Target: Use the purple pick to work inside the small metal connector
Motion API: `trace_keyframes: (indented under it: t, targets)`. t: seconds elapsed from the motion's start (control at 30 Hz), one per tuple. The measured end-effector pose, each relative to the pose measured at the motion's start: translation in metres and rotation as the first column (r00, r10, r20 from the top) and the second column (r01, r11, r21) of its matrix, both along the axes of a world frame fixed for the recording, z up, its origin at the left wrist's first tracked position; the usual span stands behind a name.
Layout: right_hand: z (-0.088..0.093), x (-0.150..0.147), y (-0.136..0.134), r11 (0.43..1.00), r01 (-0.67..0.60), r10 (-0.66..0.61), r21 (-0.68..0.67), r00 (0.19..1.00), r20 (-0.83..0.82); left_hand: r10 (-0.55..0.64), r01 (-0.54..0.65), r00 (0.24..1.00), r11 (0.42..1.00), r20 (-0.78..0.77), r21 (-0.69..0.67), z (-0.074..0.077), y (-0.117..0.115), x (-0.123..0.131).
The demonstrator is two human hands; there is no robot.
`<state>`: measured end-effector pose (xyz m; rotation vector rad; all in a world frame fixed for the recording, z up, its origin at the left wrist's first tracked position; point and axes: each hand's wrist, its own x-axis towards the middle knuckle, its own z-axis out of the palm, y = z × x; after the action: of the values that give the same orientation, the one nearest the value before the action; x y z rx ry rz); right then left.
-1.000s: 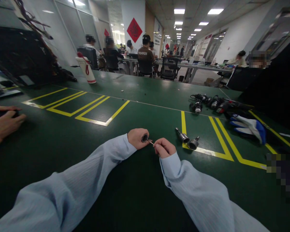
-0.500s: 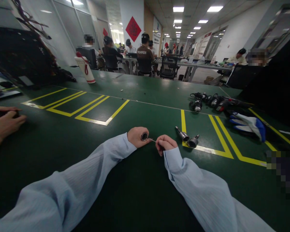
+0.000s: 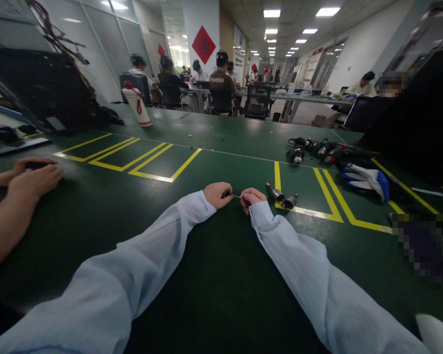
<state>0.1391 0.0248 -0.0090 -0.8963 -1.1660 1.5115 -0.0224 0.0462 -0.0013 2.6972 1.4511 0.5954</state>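
My left hand (image 3: 214, 195) is closed around a small dark metal part with a round hollow end (image 3: 226, 193), most of it hidden by the fingers. My right hand (image 3: 252, 197) pinches a thin metal rod (image 3: 236, 196), which reaches across to the rim of that part. Whether its tip is inside the hollow or only touching the rim, I cannot tell. Just right of my right hand, two metal cup-shaped parts with narrow shanks, one (image 3: 274, 191) and another (image 3: 290, 201), lie on the green table over yellow tape.
At the left, another person's hands (image 3: 35, 178) hold a dark object. Yellow tape outlines (image 3: 172, 179) mark the table (image 3: 206, 275). Dark power tools (image 3: 330, 151) and a white-and-blue glove (image 3: 367, 181) lie right. A white cup-like container (image 3: 138, 108) stands at the back left.
The view has shifted slightly, and both my hands sit a little higher in it. The hollow end in my left hand faces me less. Both hands keep their grip.
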Motion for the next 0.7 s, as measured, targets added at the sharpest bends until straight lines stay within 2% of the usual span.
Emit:
trace_keyframes:
  t: [0.2,0.33,0.5,0.53,0.6,0.7]
  targets:
    - [0.007,0.020,0.002,0.989,-0.134,0.128,-0.070,0.988,-0.084,0.067,-0.066,0.996,0.998,-0.062,0.012,0.002,-0.013,0.006]
    - [0.009,0.046,-0.008,0.982,-0.162,0.143,-0.093,0.973,-0.180,0.085,-0.083,0.992,0.996,-0.092,0.027,0.002,-0.047,0.010]
    - [0.002,0.066,-0.033,0.983,-0.143,0.109,-0.116,0.959,-0.263,-0.019,0.023,0.987,0.999,-0.157,0.023,0.004,-0.107,0.016]
    - [0.000,0.067,-0.038,0.982,-0.142,0.105,-0.121,0.957,-0.271,-0.064,0.078,0.974,0.995,-0.218,0.057,0.005,-0.117,0.018]
    - [-0.002,0.067,-0.046,0.980,-0.146,0.105,-0.132,0.955,-0.278,-0.127,0.172,0.938,0.979,-0.323,0.112,0.008,-0.131,0.021]
    - [-0.003,0.065,-0.055,0.974,-0.170,0.125,-0.150,0.954,-0.274,-0.173,0.258,0.893,0.953,-0.417,0.156,0.011,-0.141,0.024]
